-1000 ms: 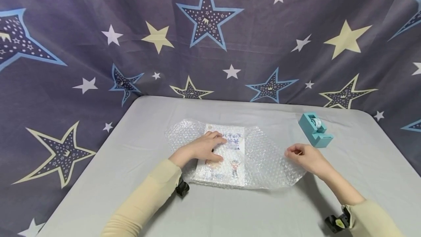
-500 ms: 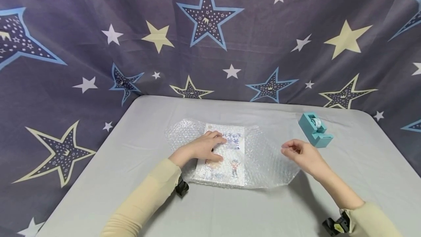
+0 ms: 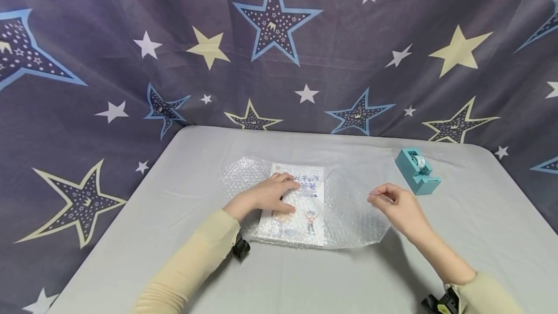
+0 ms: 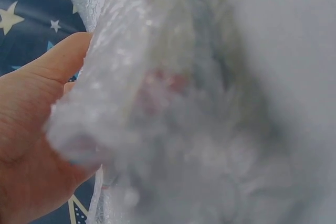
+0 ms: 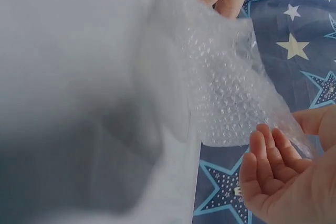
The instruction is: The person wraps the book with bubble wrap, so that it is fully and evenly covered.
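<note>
A white printed booklet (image 3: 315, 229) lies on bubble wrap (image 3: 348, 212), with a layer of the wrap seeming to cover part of it. My left hand (image 3: 267, 196) rests on the booklet with fingers spread. At the right end of the wrap my right hand (image 3: 403, 210) pinches the raised edge. In the right wrist view the bubble wrap (image 5: 226, 87) stretches up from the fingers of my right hand (image 5: 294, 166). The left wrist view has the wrap (image 4: 115, 77) blurred close in front of my left hand (image 4: 42, 124).
A teal tape dispenser (image 3: 416, 172) with a roll of tape stands at the right, just behind my right hand. The grey table (image 3: 322, 280) meets a dark curtain (image 3: 331, 38) with stars along its back and left sides.
My right hand has moved left, bringing the right edge of the bubble wrap inward toward the booklet. The left hand has stayed in place.
</note>
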`<state>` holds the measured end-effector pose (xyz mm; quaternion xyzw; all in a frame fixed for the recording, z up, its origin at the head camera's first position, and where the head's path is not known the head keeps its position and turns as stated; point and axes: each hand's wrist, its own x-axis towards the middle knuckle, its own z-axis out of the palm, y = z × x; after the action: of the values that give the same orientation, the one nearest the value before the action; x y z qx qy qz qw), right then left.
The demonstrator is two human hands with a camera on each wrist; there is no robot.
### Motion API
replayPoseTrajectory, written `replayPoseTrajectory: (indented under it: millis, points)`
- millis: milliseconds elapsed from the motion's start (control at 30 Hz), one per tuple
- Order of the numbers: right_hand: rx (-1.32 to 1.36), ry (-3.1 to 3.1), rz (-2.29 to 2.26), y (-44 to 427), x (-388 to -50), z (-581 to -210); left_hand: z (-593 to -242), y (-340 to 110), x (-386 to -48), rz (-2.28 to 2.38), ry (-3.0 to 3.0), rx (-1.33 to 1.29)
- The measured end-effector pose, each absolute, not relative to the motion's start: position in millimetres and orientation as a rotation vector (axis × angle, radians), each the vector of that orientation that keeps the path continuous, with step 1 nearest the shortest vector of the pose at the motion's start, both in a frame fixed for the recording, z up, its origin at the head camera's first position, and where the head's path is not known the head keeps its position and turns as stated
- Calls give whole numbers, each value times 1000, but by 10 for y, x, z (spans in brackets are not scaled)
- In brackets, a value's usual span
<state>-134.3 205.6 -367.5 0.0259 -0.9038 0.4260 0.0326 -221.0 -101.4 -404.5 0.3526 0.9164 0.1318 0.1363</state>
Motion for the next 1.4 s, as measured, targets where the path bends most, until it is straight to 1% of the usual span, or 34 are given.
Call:
replayPoseTrajectory:
  millis: [233, 400, 533, 833, 1400]
  points:
    - [47, -2731, 1355, 1933, -1304, -3650, -4069, -1012, -2206, 386, 2653, 1020]
    - [54, -2654, 1546, 1833, -1304, -3646, -4040, -1012, -2193, 393, 2648, 1023]
    - [129, -2554, 1728, 1781, -1315, -3684, -4019, -1012, -2184, 393, 2642, 1017]
    - [328, -2345, 1904, 1646, -1327, -3805, -4044, -1011, -2200, 394, 2653, 1038]
    - [253, -2154, 2158, 1277, -1322, -3892, -4073, -1021, -2223, 398, 2674, 1042]
